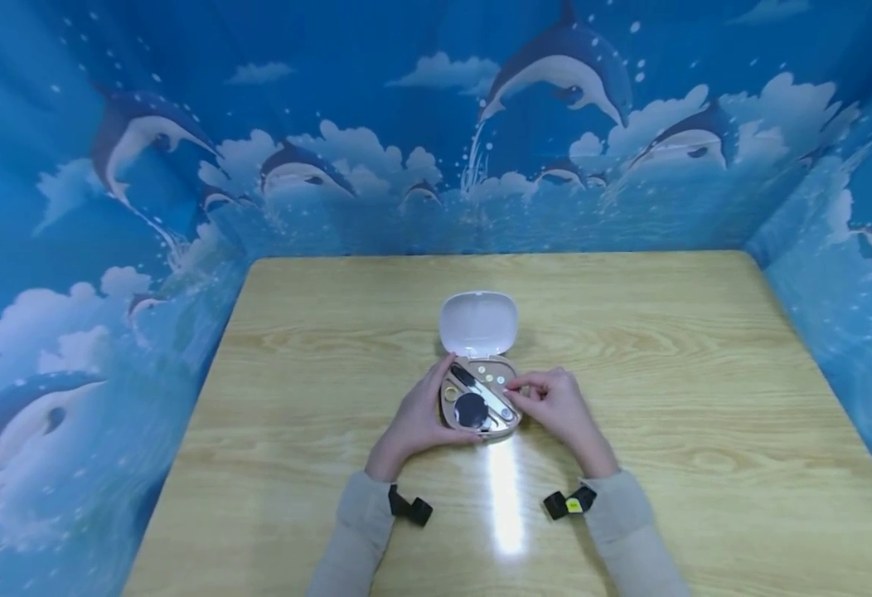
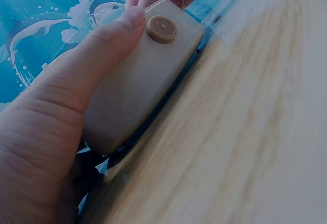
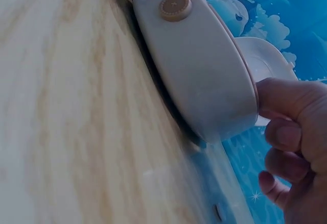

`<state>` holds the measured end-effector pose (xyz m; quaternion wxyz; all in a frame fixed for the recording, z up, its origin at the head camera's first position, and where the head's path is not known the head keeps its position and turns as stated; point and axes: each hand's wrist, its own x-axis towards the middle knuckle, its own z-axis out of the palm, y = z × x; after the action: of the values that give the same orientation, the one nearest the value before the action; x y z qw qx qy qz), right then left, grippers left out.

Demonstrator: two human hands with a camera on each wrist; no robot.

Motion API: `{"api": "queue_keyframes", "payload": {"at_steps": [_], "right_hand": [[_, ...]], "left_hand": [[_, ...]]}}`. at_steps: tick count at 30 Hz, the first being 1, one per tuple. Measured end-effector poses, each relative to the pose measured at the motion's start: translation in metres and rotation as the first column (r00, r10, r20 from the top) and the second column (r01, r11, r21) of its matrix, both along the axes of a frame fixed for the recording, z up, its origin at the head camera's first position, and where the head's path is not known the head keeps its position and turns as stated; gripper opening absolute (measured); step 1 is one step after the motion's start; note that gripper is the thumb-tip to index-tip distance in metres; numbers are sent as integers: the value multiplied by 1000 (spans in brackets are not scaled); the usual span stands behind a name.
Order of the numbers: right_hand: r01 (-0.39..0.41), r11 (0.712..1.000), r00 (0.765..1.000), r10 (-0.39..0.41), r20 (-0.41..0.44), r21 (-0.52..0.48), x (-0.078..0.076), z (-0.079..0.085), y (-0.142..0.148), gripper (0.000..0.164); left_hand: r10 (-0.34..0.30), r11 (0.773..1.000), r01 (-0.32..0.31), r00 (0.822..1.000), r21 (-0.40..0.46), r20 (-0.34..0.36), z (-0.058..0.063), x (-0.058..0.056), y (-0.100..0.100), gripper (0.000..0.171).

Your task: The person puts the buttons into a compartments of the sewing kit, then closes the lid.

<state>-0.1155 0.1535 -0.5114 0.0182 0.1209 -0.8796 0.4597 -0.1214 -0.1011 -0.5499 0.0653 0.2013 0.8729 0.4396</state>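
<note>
**Left grip (image 1: 415,417) clamps the case (image 2: 138,89), right grip (image 1: 558,405) works at its rim!**

Here we are, and my left grip has the pale case firmly held: thumb along the near wall, fingers round the far left side. The tan, button-shaped catch (image 2: 162,29) sits right beside my left thumb tip. The lid (image 1: 478,323) is raised, hinged just beyond both grips, its white inside showing.

Over to my right grip! It's narrow, thumb and forefinger together at the case's right side, the other fingers curled; whether anything is pinched between those tips, I cannot tell.

Between the two grips, what a crowd: a dark round disc (image 1: 471,410) nearest my left thumb, a yellowish ring (image 1: 450,394) close by my left fingers, a slim tool with a black end (image 1: 462,376) lying slantwise, and small pale discs (image 1: 482,370) just left of my right fingertips. A small round piece (image 1: 506,414) lies below those fingertips, toward me.

Beneath it all, the wood-grain worktop (image 1: 294,398) spreads out either side of my grips, with a dolphin-print curtain (image 1: 376,108) well beyond them.
</note>
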Motion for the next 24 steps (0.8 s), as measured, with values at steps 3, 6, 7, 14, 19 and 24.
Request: {"api": "queue_keyframes", "payload": {"at_steps": [3, 6, 7, 14, 19, 24], "right_hand": [[27, 1000, 999, -27, -21, -16, 3, -1, 4, 12], [52, 998, 998, -54, -45, -43, 5, 0, 10, 12], [58, 997, 997, -61, -48, -51, 6, 1, 12, 12], [99, 991, 992, -105, -64, -92, 7, 7, 27, 11], [131, 985, 989, -137, -51, -112, 6, 9, 39, 11], [159, 976, 983, -171, -68, -152, 12, 22, 46, 11]], "left_hand": [[-3, 1000, 3, 1000, 7, 4, 0, 0, 0, 136], [0, 1000, 0, 1000, 16, 4, 0, 1, 0, 136], [1, 1000, -1, 1000, 18, 5, 0, 1, 0, 136], [6, 1000, -6, 1000, 10, 22, 0, 1, 0, 136], [13, 1000, -13, 1000, 5, 15, 1, 1, -1, 136], [10, 1000, -10, 1000, 2, 16, 1, 2, -2, 136]]}}
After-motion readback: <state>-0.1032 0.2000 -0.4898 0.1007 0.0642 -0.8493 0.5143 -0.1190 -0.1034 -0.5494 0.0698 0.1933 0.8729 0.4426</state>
